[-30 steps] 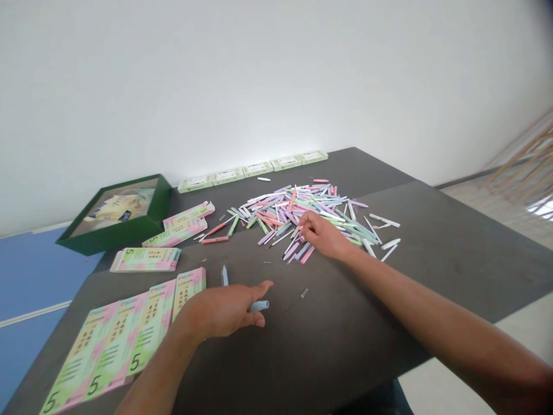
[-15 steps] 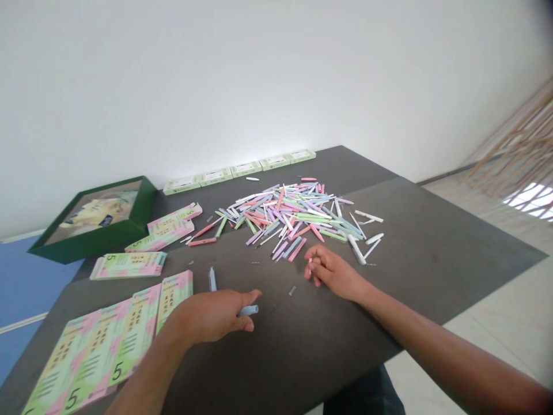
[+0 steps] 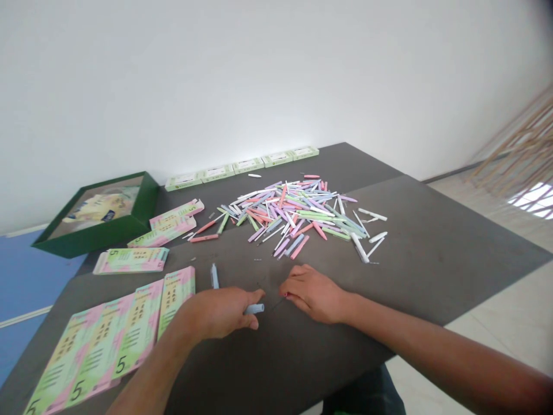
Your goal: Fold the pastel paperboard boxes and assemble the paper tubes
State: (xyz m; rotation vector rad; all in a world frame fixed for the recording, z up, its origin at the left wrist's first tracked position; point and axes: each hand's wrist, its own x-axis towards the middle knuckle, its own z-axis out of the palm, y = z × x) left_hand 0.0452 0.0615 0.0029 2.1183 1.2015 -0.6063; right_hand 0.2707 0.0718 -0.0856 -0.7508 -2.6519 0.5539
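My left hand (image 3: 222,311) is closed around a light blue pen barrel (image 3: 254,309), whose end sticks out between thumb and fingers. Just beyond its knuckles shows another light blue pen piece (image 3: 215,275); whether the hand touches it is hidden. My right hand (image 3: 315,293) is low over the table to the right, fingertips pinched together and pointing toward the left hand. A tiny reddish spot shows at its fingertips, too small to name. Past both hands spreads a pile of pastel pen parts (image 3: 294,213) in pink, green, purple, blue and white.
Pink-and-green flat boxes (image 3: 142,323) lie at the front left, with more boxes (image 3: 132,260) behind them. A green open box (image 3: 147,202) holding plastic packaging stands at the back left. Several pale green boxes (image 3: 218,173) line the wall edge of the dark table (image 3: 432,242).
My right hand has moved left and toward me, coming down over the spot where a small clear piece lay. My left hand keeps its hold on the pen barrel, nearly still.
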